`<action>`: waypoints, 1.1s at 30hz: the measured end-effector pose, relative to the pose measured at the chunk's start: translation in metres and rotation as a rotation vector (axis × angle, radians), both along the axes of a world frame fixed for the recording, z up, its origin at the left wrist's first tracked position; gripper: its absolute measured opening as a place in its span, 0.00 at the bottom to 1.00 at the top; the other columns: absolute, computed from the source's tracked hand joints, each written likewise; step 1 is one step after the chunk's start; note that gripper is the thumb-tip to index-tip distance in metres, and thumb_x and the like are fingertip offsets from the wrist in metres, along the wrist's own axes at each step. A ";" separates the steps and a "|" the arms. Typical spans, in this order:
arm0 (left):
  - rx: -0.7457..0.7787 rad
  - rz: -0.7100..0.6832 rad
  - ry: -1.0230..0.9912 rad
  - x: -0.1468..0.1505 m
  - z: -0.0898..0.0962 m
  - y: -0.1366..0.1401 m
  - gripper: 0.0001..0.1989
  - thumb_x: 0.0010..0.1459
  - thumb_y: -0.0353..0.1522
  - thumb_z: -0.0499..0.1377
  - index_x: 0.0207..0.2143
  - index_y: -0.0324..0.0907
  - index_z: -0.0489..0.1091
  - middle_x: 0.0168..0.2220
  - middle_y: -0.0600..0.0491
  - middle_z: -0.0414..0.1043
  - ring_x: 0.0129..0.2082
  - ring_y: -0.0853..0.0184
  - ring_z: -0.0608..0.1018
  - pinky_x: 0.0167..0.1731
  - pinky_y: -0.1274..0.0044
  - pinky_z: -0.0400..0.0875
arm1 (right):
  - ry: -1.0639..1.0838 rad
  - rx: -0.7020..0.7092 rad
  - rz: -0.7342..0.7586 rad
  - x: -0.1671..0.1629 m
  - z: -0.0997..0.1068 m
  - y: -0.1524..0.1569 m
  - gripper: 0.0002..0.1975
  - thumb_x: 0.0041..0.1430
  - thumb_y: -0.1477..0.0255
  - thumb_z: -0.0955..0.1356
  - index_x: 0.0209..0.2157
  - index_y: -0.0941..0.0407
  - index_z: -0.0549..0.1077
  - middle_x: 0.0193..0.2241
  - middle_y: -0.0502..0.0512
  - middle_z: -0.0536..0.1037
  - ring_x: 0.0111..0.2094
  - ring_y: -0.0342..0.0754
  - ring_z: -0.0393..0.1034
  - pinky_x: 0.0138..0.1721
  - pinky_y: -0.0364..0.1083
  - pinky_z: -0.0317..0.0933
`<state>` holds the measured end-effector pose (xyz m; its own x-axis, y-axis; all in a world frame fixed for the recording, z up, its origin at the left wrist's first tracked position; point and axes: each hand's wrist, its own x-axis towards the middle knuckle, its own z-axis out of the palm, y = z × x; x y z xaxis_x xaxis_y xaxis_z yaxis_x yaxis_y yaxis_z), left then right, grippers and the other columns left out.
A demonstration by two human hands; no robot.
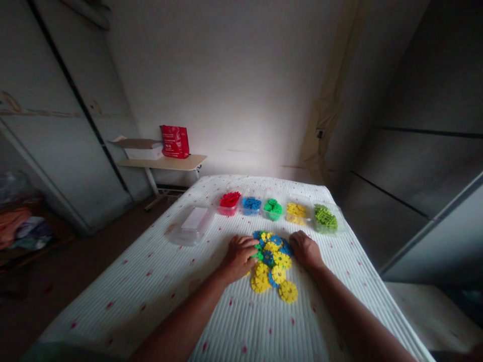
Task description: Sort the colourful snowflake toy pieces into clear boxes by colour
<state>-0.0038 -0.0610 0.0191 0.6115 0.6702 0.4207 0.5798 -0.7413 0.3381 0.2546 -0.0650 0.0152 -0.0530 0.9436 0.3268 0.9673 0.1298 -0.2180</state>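
Head view shows a mixed pile of flower-shaped discs (268, 258) on the ribbed white cloth (158, 291), between both hands. The left hand (241, 255) curls over one edge, the right hand (305, 249) bends at the other; whether either grasps a disc, I cannot tell. Beyond stand clear tubs (273, 217) of pieces. Spreading the pile seems underway; next calls for pinching one disc free.

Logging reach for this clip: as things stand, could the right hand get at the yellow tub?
Probably yes: the right hand is at the right edge of the pile, the yellow tub stands just beyond it, and only the cover shows between them.
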 end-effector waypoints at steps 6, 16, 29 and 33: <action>0.022 0.040 -0.007 0.000 0.002 -0.005 0.05 0.51 0.29 0.57 0.30 0.44 0.72 0.46 0.52 0.71 0.50 0.62 0.68 0.53 0.62 0.51 | 0.005 0.009 -0.003 0.000 0.000 0.000 0.13 0.62 0.72 0.58 0.31 0.57 0.72 0.32 0.54 0.73 0.32 0.43 0.67 0.30 0.40 0.53; 0.016 0.061 -0.144 -0.002 0.002 -0.004 0.04 0.49 0.30 0.58 0.25 0.43 0.72 0.33 0.55 0.74 0.39 0.66 0.73 0.57 0.61 0.45 | 0.027 0.023 0.011 0.002 -0.004 0.001 0.12 0.62 0.72 0.59 0.30 0.56 0.71 0.31 0.53 0.72 0.31 0.43 0.66 0.30 0.40 0.52; -0.350 0.101 -0.446 0.008 0.038 0.043 0.11 0.45 0.34 0.57 0.15 0.39 0.64 0.18 0.58 0.61 0.23 0.71 0.66 0.24 0.80 0.58 | -0.031 -0.050 -0.043 -0.004 0.003 -0.002 0.12 0.63 0.73 0.58 0.32 0.56 0.71 0.33 0.53 0.72 0.32 0.42 0.67 0.29 0.40 0.50; -0.385 0.128 -0.498 0.045 0.058 0.084 0.13 0.48 0.37 0.56 0.16 0.39 0.63 0.15 0.61 0.56 0.19 0.73 0.63 0.20 0.82 0.54 | -0.034 -0.052 -0.054 -0.006 0.007 -0.003 0.12 0.63 0.73 0.58 0.31 0.56 0.71 0.33 0.54 0.72 0.31 0.41 0.67 0.28 0.40 0.50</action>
